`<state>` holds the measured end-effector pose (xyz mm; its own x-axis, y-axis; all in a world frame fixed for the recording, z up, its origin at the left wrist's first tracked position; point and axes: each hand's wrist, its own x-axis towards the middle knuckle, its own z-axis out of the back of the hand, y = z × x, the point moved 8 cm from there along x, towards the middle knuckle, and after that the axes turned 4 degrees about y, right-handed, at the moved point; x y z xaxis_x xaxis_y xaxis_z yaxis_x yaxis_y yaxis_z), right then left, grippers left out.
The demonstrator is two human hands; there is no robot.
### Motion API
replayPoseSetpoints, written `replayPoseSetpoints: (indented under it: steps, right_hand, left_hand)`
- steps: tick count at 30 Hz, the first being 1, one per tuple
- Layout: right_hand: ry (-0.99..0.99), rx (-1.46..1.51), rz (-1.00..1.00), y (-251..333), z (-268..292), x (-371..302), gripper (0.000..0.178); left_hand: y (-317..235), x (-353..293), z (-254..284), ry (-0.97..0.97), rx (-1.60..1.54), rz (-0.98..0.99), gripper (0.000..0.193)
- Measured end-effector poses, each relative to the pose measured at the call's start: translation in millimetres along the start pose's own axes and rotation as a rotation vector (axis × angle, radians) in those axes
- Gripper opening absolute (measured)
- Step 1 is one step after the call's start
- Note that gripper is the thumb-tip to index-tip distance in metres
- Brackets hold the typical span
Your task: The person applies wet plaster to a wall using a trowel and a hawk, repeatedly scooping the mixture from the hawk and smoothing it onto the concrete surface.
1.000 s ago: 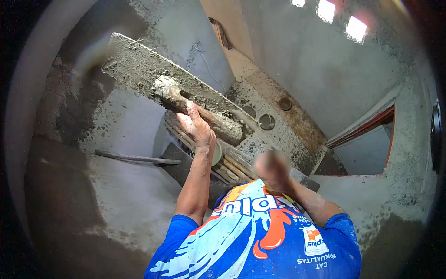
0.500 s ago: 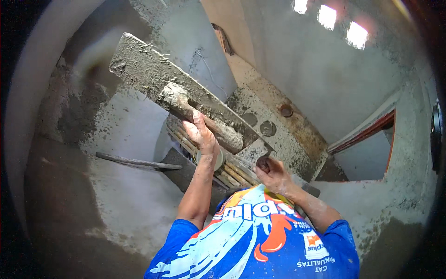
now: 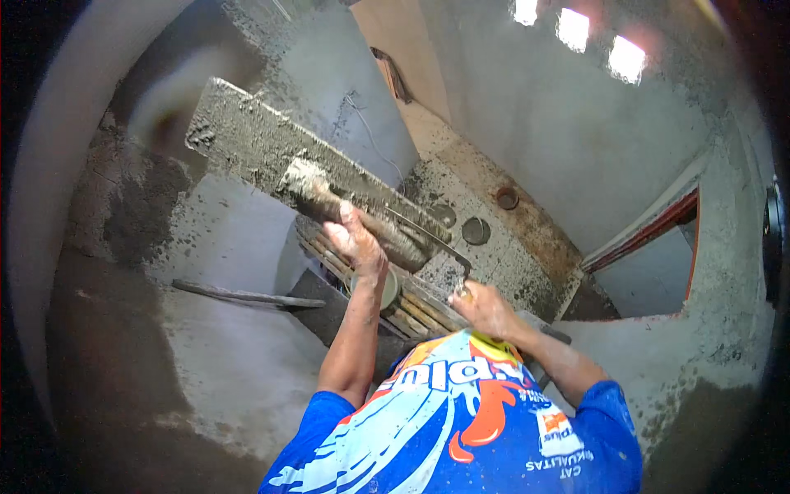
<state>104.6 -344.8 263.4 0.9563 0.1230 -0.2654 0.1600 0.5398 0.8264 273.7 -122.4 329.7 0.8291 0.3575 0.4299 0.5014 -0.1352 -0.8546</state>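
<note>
Our left hand (image 3: 360, 245) is closed round the long wooden handle (image 3: 385, 233) of a mortar-caked float (image 3: 247, 123), thumb laid over the top and the other fingers mostly hidden beneath; the float sits in front of us, slanting from the far left toward the middle, its handle side turned up to us. Our right hand (image 3: 485, 307) is nearer and to the right, fingers curled in on a small grip; we take it to be that of a slim trowel (image 3: 463, 262), its thin edge running far and left, close by the float's right end, though we cannot tell whether the two touch.

We judge the float stiff and fairly heavy for its length, the crust adding weight; its far left end likely wants to dip and twist the wrist, so the middle of the handle is the place to hold; damp grit may make the wood slippery, and the board itself gives a poorer grip; the trowel looks light, its blade thin and perhaps springy, best held by its handle; neither seems fragile.
</note>
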Motion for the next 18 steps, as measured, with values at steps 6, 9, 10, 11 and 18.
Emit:
replayPoseSetpoints:
  steps: [6,9,10,11,18]
  right_hand:
    - [0.016,-0.019,0.036,-20,1,10,0.04]
    - [-0.061,0.053,0.078,11,13,1,0.042]
    - [-0.111,0.199,0.176,23,15,-9,0.043]
    - [0.046,0.229,0.129,27,11,-6,0.045]
    - [0.17,0.084,-0.004,24,39,-3,0.046]
  left_hand:
    - [8,0,-6,-0.123,-0.12,0.156,0.047]
    - [-5,-4,-3,-0.086,0.051,0.107,0.058]
    - [-1,-5,1,-0.083,0.059,0.118,0.058]
    - [9,-2,8,-0.114,0.041,0.165,0.058]
    - [18,11,26,-0.083,0.066,0.198,0.057]
